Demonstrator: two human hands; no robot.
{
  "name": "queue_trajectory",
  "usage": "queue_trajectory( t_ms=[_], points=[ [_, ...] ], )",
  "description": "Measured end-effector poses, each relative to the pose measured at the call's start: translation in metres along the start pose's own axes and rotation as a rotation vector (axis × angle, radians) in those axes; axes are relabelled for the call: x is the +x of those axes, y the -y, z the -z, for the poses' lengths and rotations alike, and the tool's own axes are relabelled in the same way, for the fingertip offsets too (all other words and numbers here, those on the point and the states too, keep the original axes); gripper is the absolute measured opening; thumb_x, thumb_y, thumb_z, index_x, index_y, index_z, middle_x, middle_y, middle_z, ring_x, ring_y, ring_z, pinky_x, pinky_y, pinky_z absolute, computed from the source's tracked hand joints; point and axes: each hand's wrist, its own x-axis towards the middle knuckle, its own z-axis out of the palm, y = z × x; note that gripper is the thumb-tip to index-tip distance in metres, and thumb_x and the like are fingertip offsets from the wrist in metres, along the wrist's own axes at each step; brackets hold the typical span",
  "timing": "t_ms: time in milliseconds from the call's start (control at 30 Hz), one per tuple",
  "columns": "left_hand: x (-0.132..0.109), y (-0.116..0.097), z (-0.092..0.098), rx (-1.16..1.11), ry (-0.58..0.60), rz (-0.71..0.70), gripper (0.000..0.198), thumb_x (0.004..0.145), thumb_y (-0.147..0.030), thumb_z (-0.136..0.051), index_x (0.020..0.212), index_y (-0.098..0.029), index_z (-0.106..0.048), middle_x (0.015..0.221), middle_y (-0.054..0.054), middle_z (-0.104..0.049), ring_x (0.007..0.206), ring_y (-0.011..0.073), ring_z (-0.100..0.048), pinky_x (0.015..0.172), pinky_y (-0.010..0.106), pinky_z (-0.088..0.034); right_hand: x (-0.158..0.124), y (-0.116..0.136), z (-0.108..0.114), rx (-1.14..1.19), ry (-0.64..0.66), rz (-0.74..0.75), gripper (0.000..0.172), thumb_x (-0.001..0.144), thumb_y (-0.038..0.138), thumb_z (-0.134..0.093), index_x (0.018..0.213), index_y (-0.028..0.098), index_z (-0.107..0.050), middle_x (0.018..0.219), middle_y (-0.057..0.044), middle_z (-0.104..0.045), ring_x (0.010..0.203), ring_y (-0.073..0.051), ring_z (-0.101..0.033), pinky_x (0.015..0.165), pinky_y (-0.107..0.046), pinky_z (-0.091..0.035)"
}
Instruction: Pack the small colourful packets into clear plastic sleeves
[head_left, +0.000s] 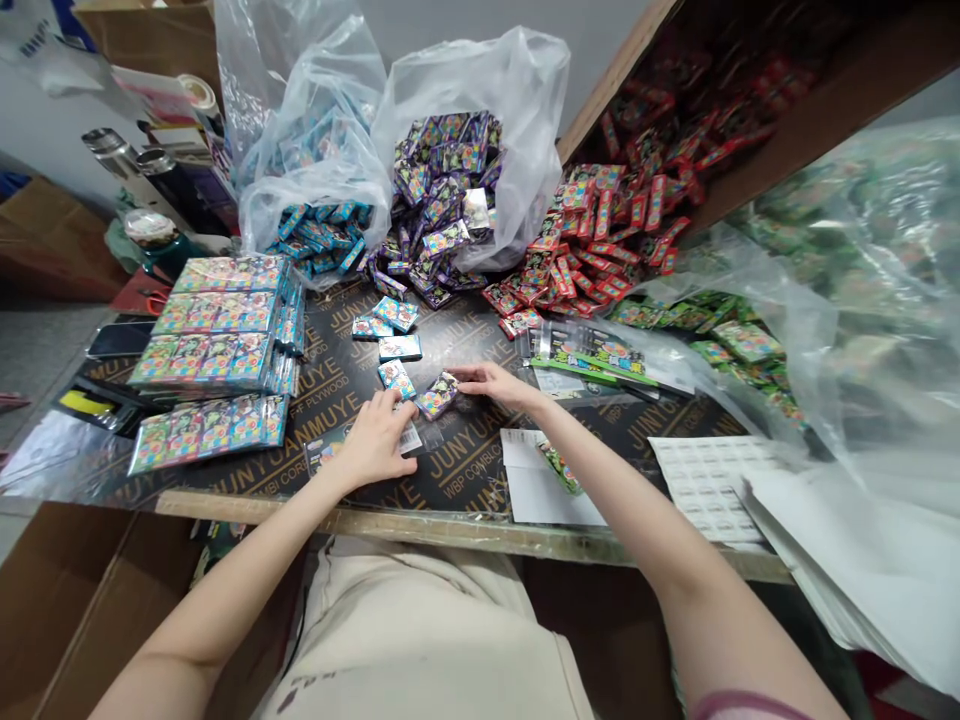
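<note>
My right hand (495,386) reaches in from the right, its fingers closed at the right edge of a small purple patterned box (438,396). To the left, my left hand (377,440) rests over a clear plastic sleeve (324,447), with thumb and fingers apart. Its fingertips are at the lower end of a small blue box (396,379); I cannot tell how firmly they touch it. Beyond the hands lie more blue boxes (400,347), loose on the black printed board (330,330). A green packet (559,468) sits under my right forearm on white paper (525,480).
Stacked wrapped packs (202,345) stand left, near flasks (112,150). Plastic bags spill blue boxes (322,235), purple boxes (450,180) and green boxes (750,340). Red boxes (585,240) pour from a carton. Flat printed sleeves (592,350) and sticker sheets (712,480) lie right.
</note>
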Motion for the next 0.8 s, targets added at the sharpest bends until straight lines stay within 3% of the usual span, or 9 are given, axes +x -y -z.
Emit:
queue_trajectory(
  t_ms=[133,233,367,500,600,700,800],
  points=[
    [-0.002,0.004,0.001,-0.040,-0.024,0.033,0.055,0.057,-0.029,-0.074,0.108,-0.020,-0.054,0.116,0.011,-0.046,0.106,0.0312,-0.046,0.090,0.045,-0.045,-0.016,0.005,-0.020,-0.460,-0.280,-0.005,0.089,0.068,0.060,-0.069,0.143,0.021,-0.041,0.131,-0.016,-0.053,0.119,-0.033,-0.048,0.098,-0.052,-0.037],
    [-0.003,0.006,0.000,-0.094,-0.063,0.065,0.075,0.058,-0.027,-0.074,0.127,-0.021,-0.046,0.116,0.011,-0.046,0.106,0.0308,-0.047,0.091,0.046,-0.044,-0.024,0.012,-0.053,-0.697,-0.355,-0.034,0.108,0.060,0.065,-0.073,0.149,0.023,-0.028,0.138,-0.020,-0.044,0.126,-0.039,-0.040,0.098,-0.057,-0.033],
    [-0.006,0.006,-0.004,-0.143,-0.107,0.076,0.104,0.059,-0.022,-0.074,0.146,-0.022,-0.019,0.118,0.011,-0.048,0.108,0.0304,-0.047,0.092,0.045,-0.044,-0.019,0.016,-0.081,-0.743,-0.480,-0.076,0.095,0.071,0.053,-0.068,0.150,0.022,-0.026,0.122,-0.018,-0.054,0.114,-0.037,-0.049,0.095,-0.054,-0.035],
    [-0.007,0.008,-0.008,-0.212,-0.176,0.105,0.119,0.060,-0.019,-0.074,0.151,-0.021,0.002,0.122,0.013,-0.051,0.110,0.0311,-0.049,0.095,0.046,-0.043,-0.023,0.030,-0.068,-0.627,-0.627,0.106,0.091,0.073,0.034,-0.065,0.150,0.019,-0.019,0.126,-0.015,-0.053,0.112,-0.032,-0.050,0.096,-0.047,-0.038],
    [-0.006,0.010,-0.010,-0.260,-0.210,0.098,0.123,0.059,-0.015,-0.073,0.151,-0.020,0.010,0.124,0.015,-0.052,0.113,0.0314,-0.051,0.095,0.045,-0.044,-0.039,0.051,-0.060,-0.662,-0.556,0.236,0.084,0.074,0.030,-0.065,0.148,0.020,-0.025,0.132,-0.015,-0.050,0.116,-0.031,-0.049,0.096,-0.045,-0.039],
    [-0.003,0.010,-0.013,-0.281,-0.240,0.030,0.122,0.060,-0.012,-0.070,0.151,-0.020,0.012,0.128,0.016,-0.051,0.116,0.0317,-0.051,0.096,0.046,-0.043,-0.053,0.066,-0.064,-0.816,-0.343,0.203,0.072,0.074,0.021,-0.064,0.142,0.020,-0.039,0.126,-0.016,-0.054,0.116,-0.034,-0.049,0.091,-0.046,-0.039],
    [-0.001,0.008,-0.016,-0.306,-0.252,-0.067,0.122,0.059,-0.010,-0.068,0.151,-0.020,0.012,0.134,0.017,-0.049,0.118,0.0317,-0.051,0.100,0.047,-0.042,-0.057,0.069,-0.066,-0.773,-0.190,0.192,0.074,0.073,0.020,-0.064,0.142,0.019,-0.038,0.127,-0.016,-0.054,0.116,-0.033,-0.049,0.091,-0.046,-0.038]
  ],
)
